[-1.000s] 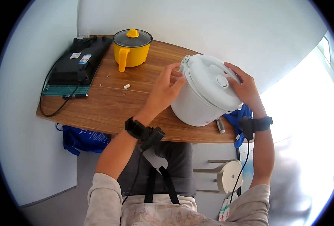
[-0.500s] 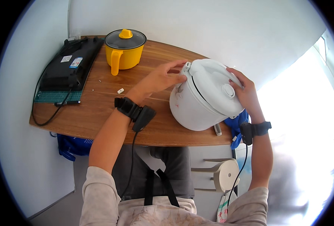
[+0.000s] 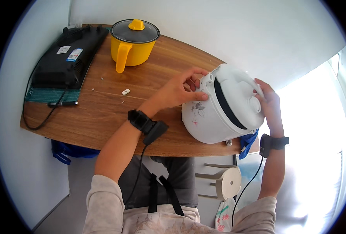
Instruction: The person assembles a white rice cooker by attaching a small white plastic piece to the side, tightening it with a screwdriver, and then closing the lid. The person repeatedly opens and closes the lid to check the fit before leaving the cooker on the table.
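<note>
A white rice cooker (image 3: pixel 208 123) with a small printed pattern on its wall stands at the right of the table, tilted in the picture. Its rounded lid (image 3: pixel 235 93) is raised on the left side, where a dark gap shows along the rim. My left hand (image 3: pixel 182 89) grips the upper left rim by the white clip (image 3: pixel 206 82), thumb in front and fingers curled behind. On the lid's far right, my right hand (image 3: pixel 269 103) is closed around the carrying handle (image 3: pixel 255 84); some of its fingertips are hidden.
A yellow pot (image 3: pixel 136 52) with a glass lid stands at the back. At left, a black flat appliance (image 3: pixel 60 58) with a cord lies on a green mat (image 3: pixel 44 95). A small white piece (image 3: pixel 125 92) lies mid-table. A blue cloth (image 3: pixel 248 142) and stool (image 3: pixel 228 182) are at right.
The gap between the lid and the cooker's body has widened on the left. My right hand has moved right with the lid handle, and the whole view has shifted slightly.
</note>
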`<state>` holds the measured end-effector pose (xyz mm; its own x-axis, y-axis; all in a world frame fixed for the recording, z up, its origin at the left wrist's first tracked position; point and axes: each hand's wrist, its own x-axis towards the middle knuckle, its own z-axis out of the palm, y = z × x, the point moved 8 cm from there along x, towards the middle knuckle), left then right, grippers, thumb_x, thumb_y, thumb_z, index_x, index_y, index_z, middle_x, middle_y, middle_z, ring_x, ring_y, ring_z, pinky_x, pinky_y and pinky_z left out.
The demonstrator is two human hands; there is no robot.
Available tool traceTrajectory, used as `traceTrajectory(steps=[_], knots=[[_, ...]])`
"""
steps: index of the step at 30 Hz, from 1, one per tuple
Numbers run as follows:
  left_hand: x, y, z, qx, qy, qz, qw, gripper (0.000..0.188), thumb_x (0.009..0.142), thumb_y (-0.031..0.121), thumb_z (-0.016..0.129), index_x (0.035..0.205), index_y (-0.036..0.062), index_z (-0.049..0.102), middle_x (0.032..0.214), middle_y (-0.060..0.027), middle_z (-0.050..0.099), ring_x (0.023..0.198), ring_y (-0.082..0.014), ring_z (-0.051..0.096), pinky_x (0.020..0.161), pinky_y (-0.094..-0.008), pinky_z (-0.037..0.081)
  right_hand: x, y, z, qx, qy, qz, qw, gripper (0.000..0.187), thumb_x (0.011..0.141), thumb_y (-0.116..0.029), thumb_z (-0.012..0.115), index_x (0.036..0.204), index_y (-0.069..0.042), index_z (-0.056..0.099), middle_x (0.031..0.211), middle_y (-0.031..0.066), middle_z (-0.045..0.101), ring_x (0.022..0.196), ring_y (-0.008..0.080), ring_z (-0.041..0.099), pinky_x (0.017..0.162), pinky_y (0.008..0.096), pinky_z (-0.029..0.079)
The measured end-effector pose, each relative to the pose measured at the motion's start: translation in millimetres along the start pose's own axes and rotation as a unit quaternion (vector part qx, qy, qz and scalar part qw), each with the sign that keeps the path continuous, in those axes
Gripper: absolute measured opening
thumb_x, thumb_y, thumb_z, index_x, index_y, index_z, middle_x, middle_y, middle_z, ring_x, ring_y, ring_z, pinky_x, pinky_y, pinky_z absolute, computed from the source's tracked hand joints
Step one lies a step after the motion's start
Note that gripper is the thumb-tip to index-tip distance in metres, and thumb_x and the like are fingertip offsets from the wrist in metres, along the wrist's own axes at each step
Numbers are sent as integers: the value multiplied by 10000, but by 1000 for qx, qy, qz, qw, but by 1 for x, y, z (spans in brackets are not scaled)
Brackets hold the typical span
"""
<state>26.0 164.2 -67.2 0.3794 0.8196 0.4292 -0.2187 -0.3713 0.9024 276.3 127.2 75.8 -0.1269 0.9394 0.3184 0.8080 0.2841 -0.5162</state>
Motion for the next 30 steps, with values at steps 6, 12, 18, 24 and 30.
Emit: traceTrajectory(steps=[6,12,18,24,30], knots=[[-8,5,1,6,-1,1,1000,718,826,263,845,1455,165,513,944,11,527,933,-122,575,842,-288,530,1,-28,-21,53,84,48,994,548,952,-59,475,1496,-127,502,1184,128,703,1036,175,668,994,321,489],[-9,0,6,-13,-13,12,1000,743,843,244,829,1498,195,482,931,13,508,910,-114,565,816,-274,525,24,-16,-33,-9,-75,39,996,428,1001,-175,537,1411,-54,562,1128,128,679,992,183,663,922,339,502],[-13,3,2,-8,-3,23,1000,736,840,255,834,1491,219,492,943,1,517,844,-105,545,748,-246,508,30,-17,-18,239,-191,136,942,386,952,-106,564,1312,31,566,1188,189,648,1044,263,681,935,345,561],[-13,0,3,4,-6,31,1000,748,845,250,831,1503,236,477,957,-5,510,834,-104,545,750,-249,509,26,-8,4,319,-215,193,903,490,937,-36,553,1398,88,441,1233,300,610,1141,323,658,1017,379,544],[-14,-4,2,-1,-6,10,1000,750,848,237,828,1509,244,472,964,-4,503,827,-104,544,750,-253,508,16,-13,18,301,-174,216,912,604,896,-18,617,1456,71,408,1188,237,644,1118,284,659,1009,357,544]])
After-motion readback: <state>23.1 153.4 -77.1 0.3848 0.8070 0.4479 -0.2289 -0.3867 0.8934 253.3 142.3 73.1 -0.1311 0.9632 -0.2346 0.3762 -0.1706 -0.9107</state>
